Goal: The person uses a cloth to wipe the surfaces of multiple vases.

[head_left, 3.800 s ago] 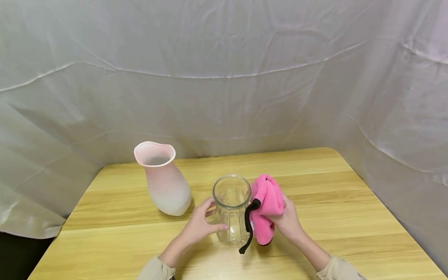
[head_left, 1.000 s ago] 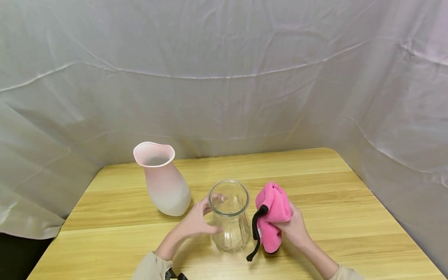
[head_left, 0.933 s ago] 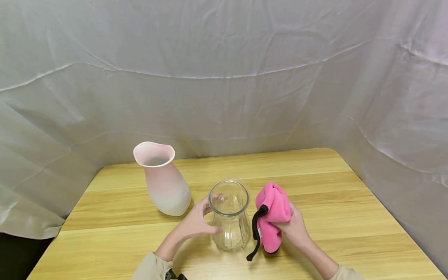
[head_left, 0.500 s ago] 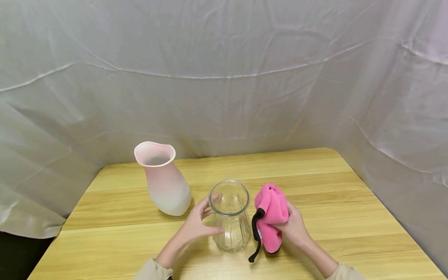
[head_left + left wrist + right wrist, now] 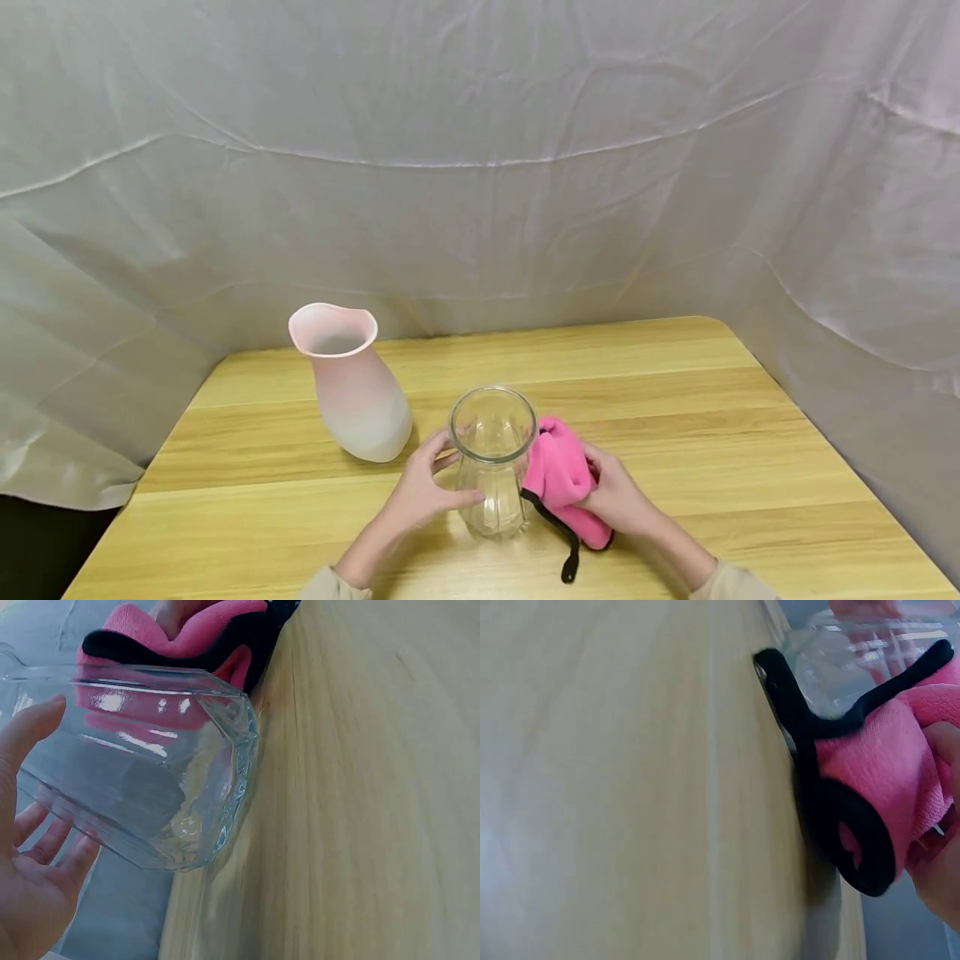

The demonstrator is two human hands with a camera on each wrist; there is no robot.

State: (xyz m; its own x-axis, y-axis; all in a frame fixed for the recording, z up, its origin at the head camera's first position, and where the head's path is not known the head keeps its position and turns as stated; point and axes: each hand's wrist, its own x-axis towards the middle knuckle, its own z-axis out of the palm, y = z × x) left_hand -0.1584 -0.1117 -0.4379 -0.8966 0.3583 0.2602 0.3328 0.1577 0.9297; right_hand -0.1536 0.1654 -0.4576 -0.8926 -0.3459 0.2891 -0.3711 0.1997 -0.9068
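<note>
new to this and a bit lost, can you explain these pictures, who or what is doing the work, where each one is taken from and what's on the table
There is no machine here: a person works with two bare hands. The wide view comes from a camera on the head, looking forward and down. The other two come from cameras on the wrists; they are turned, so the table looks sideways.

On the wooden table stands a pink-and-white vase, upright, with pale fabric hanging behind. The left hand has its grip around the side of an upright clear glass jar, thumb on the near side. The right hand holds a bunched pink cloth with black edging, close by the jar's right side.
</note>
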